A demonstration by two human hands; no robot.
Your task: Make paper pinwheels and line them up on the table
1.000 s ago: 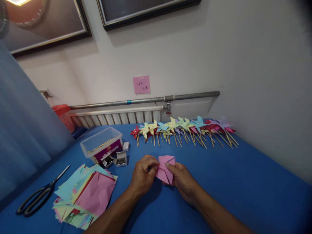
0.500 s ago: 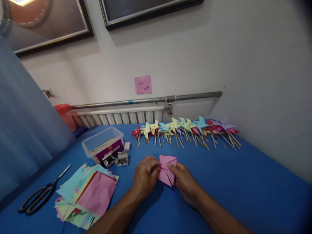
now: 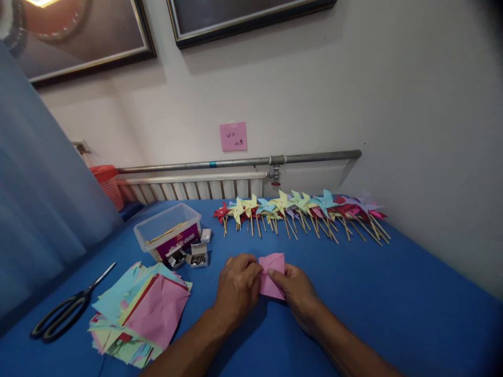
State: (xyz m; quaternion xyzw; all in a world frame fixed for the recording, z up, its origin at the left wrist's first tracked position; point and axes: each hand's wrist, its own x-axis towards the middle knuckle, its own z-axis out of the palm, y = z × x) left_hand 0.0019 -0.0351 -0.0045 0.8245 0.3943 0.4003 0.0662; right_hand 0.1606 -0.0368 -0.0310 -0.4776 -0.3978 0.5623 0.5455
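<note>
A pink paper square (image 3: 272, 288) with cuts running in from its corners is held between my two hands above the blue table. My left hand (image 3: 239, 280) pinches its left edge, with the fingertips curled and partly hidden. On the other side, my right hand (image 3: 296, 290) grips the paper, the thumb pressed near the middle and the fingers behind it. To the left lies a loose stack of coloured paper squares (image 3: 157, 309), a pink one on top. Two small open boxes of metal pins, one being a white box (image 3: 198, 257), stand beyond my left hand.
Black-handled scissors (image 3: 73, 309) lie at the left. A clear plastic tub (image 3: 168, 230) holds thin wooden sticks. Finished paper pinwheels (image 3: 283, 207) line the back of the blue table (image 3: 385, 303), below a radiator (image 3: 196, 187) and a metal pipe (image 3: 314, 156).
My left fingers have turned over at the paper's left edge. The paper has rotated slightly and its lower cut shows less. The whole view has shifted a little.
</note>
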